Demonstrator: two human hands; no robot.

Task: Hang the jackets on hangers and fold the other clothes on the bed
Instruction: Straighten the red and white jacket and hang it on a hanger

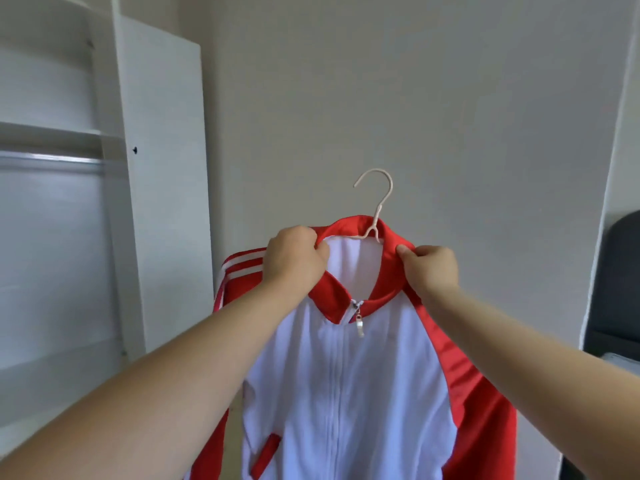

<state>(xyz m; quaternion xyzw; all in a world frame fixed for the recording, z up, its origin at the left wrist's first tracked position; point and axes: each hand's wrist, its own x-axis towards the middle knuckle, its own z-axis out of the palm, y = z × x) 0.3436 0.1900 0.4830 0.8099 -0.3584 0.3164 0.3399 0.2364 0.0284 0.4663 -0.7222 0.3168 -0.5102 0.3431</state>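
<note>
Open wardrobe [156, 168] w/ metal rail [52, 159] well left of fingers. L hand [294, 258]: fingers curled tight round left side of red collar [391, 244]. Red-white jacket [346, 375] hangs below both hands, zip closed, held up in air. Hanger [379, 202] inside neck, hook sticks up above and betw. hands. R hand [431, 268]: thumb + fingers pinch right side of collar.

Head-worn view, facing wall [450, 98], jacket [346, 393] near
</note>
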